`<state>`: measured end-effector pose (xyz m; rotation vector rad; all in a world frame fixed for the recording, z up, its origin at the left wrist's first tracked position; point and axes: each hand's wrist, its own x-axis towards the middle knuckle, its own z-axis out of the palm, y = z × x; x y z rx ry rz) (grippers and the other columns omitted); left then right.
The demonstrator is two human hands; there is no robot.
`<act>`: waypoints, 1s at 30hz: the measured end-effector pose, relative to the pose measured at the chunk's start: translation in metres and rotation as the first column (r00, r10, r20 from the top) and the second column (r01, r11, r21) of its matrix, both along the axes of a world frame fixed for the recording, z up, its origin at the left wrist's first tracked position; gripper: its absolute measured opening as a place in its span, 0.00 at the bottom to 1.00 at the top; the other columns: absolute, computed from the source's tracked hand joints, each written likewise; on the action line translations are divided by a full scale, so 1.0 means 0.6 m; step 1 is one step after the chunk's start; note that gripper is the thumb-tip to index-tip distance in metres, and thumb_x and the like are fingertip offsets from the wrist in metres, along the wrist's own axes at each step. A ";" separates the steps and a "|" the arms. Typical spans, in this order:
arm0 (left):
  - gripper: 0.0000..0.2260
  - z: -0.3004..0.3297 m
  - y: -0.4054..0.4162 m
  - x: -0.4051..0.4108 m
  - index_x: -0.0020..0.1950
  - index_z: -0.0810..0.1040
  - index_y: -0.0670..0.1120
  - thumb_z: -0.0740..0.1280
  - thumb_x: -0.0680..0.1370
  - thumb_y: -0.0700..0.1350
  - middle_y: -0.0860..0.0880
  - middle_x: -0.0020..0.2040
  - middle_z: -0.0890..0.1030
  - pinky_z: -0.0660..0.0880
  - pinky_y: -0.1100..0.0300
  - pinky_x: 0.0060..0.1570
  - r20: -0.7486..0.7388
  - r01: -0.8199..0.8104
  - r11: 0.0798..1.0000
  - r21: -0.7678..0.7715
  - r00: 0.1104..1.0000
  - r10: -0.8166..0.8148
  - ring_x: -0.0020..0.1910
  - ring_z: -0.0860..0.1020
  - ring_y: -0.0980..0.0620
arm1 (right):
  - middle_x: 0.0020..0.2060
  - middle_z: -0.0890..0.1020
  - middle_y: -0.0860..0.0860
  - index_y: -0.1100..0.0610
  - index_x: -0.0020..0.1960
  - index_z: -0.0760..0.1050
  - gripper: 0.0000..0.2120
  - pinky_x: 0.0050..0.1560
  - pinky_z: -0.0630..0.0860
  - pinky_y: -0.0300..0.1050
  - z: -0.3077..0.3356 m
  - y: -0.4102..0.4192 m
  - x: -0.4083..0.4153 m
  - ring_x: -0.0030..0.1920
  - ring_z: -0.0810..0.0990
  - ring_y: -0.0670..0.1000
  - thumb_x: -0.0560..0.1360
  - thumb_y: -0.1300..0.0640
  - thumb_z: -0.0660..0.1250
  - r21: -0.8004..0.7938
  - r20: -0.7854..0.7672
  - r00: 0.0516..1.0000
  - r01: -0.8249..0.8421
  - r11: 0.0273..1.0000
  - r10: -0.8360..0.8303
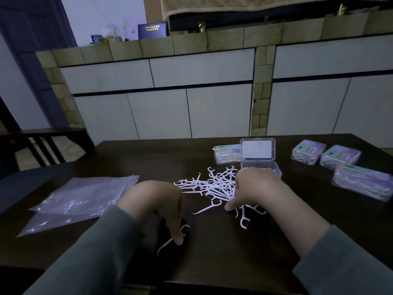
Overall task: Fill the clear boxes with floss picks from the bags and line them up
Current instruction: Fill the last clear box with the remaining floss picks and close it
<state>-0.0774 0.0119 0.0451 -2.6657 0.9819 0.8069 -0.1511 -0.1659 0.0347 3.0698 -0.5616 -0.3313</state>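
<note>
Fingers [177, 237] of left hand [157, 201] pinch one floss pick [170, 241] — right hand [253, 188] on pile [210, 184].

No legible text; gold print on blue booklet [152, 30] too blurry

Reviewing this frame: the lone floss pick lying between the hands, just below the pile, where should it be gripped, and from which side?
Pinch the lone floss pick at mid-handle, from above. It lies flat, apart from the pile, its thin curved tail toward the left hand, so the straight middle looks easiest to lift.
</note>
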 end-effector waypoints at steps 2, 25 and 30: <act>0.14 -0.004 0.002 0.001 0.44 0.86 0.49 0.81 0.63 0.53 0.57 0.32 0.80 0.69 0.66 0.32 -0.012 0.007 1.000 -0.020 1.000 -0.007 0.32 0.75 0.57 | 0.44 0.76 0.48 0.53 0.55 0.74 0.27 0.57 0.72 0.48 0.001 0.003 0.000 0.53 0.78 0.51 0.67 0.34 0.72 -0.009 -0.013 1.000 0.027 1.000 -0.027; 0.20 -0.069 -0.044 0.037 0.71 0.72 0.54 0.66 0.79 0.50 0.54 0.69 0.71 0.69 0.57 0.61 0.360 0.211 0.879 -0.427 0.932 -0.048 0.67 0.70 0.52 | 0.56 0.80 0.49 0.50 0.63 0.76 0.19 0.62 0.63 0.52 -0.019 -0.004 0.024 0.59 0.75 0.52 0.75 0.45 0.69 -0.011 0.107 0.992 -0.067 0.998 0.068; 0.14 -0.069 -0.044 0.038 0.65 0.77 0.53 0.63 0.80 0.50 0.54 0.64 0.74 0.71 0.58 0.56 0.443 0.269 0.871 -0.412 0.894 -0.067 0.63 0.72 0.53 | 0.56 0.80 0.50 0.51 0.62 0.75 0.16 0.62 0.63 0.52 -0.020 -0.007 0.023 0.58 0.76 0.52 0.77 0.48 0.67 -0.079 0.137 0.989 -0.036 0.996 0.046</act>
